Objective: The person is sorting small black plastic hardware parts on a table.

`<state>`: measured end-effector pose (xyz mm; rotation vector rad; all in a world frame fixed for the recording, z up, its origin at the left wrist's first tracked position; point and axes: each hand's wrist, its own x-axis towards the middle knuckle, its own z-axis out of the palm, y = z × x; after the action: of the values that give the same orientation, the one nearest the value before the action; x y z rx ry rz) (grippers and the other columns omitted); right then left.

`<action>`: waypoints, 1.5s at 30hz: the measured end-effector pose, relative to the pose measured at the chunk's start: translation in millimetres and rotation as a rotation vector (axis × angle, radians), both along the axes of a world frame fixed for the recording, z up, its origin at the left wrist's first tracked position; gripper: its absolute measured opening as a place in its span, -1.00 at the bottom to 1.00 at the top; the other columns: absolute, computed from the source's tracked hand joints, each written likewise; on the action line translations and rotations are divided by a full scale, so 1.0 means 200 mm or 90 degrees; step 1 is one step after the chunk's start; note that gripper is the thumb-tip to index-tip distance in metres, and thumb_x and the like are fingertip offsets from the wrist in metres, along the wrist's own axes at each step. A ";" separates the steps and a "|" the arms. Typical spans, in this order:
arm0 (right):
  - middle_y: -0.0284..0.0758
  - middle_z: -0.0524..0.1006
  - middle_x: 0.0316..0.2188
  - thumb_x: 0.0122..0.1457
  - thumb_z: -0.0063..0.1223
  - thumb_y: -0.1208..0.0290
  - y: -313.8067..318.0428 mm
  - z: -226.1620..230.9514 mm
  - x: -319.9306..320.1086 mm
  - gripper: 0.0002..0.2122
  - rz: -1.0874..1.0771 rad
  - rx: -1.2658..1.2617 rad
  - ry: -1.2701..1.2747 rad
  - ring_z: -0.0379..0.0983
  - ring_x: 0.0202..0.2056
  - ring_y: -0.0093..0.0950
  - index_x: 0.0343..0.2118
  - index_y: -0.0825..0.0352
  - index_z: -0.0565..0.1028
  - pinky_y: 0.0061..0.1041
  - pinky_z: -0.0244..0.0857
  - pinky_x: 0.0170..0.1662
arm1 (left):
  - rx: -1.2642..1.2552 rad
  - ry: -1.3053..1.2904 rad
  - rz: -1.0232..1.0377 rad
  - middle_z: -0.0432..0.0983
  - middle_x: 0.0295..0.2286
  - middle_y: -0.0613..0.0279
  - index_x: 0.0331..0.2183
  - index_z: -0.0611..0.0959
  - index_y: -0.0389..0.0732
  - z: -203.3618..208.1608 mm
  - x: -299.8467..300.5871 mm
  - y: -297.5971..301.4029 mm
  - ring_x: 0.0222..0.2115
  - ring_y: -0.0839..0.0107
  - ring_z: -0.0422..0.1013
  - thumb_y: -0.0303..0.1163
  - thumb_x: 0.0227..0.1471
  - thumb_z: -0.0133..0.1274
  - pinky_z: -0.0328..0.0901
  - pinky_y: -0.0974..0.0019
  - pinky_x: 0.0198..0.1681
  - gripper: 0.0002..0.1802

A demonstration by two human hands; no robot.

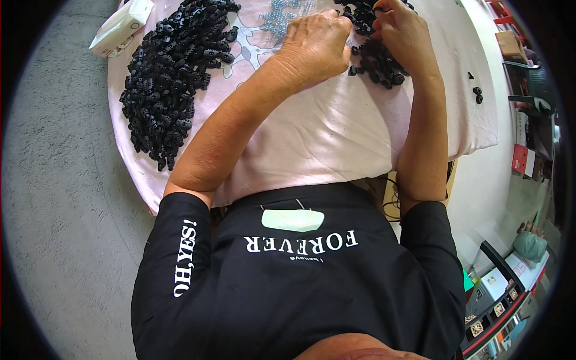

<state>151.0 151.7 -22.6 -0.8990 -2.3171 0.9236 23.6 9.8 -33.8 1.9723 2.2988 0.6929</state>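
Both my hands work over the far part of the cloth-covered table. My left hand (318, 45) is closed with its back toward me, and its fingertips are hidden, so what they hold does not show. Beside it to the right, my right hand (401, 33) has its fingers bent together around a small black plastic piece (379, 9), mostly covered. A heap of small black plastic parts (379, 65) lies under and around my right hand. Just left of my left hand, small shiny bluish-clear springs (275, 21) are spread on the cloth.
A large pile of black cord locks (159, 90) covers the table's left side. A white tissue pack (123, 25) sits at its far left edge. A few loose black pieces (478, 95) lie at the right of the pink tablecloth (300, 138). Shelves and boxes stand farther right.
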 end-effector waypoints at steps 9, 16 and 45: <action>-0.19 0.60 -0.52 0.27 -0.05 0.56 -0.07 0.07 -0.03 -0.90 0.059 -0.139 0.005 0.60 -0.52 -0.40 -0.24 0.42 0.51 -0.44 0.47 -0.42 | -0.074 0.026 0.008 0.59 -0.22 -0.14 -0.24 0.71 -0.32 -0.03 -0.02 0.03 -0.14 -0.04 0.56 -0.46 0.01 0.10 0.45 0.03 -0.03 -0.75; -0.30 0.60 -0.47 0.36 -0.06 0.52 0.00 0.09 0.02 -0.90 0.066 -0.316 0.041 0.60 -0.48 -0.54 -0.19 0.37 0.50 -0.59 0.40 -0.47 | 0.018 -0.089 0.018 0.53 -0.42 -0.30 -0.29 0.48 -0.32 0.02 -0.11 -0.02 -0.31 -0.29 0.51 -0.56 0.11 -0.08 0.39 -0.18 -0.24 -0.91; -0.30 0.65 -0.36 0.35 0.07 0.51 -0.01 -0.01 -0.02 -0.87 0.251 -0.436 0.136 0.62 -0.35 -0.56 -0.11 0.39 0.54 -0.60 0.52 -0.29 | 0.108 -0.378 -0.027 0.62 -0.46 0.03 -0.28 0.63 -0.35 0.11 -0.19 -0.04 -0.42 0.36 0.57 -0.60 0.13 0.03 0.43 0.28 -0.31 -0.89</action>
<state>146.6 150.3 -24.2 -0.5358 -2.0344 1.9484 -14.2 2.0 -12.0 1.5683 1.8830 1.2935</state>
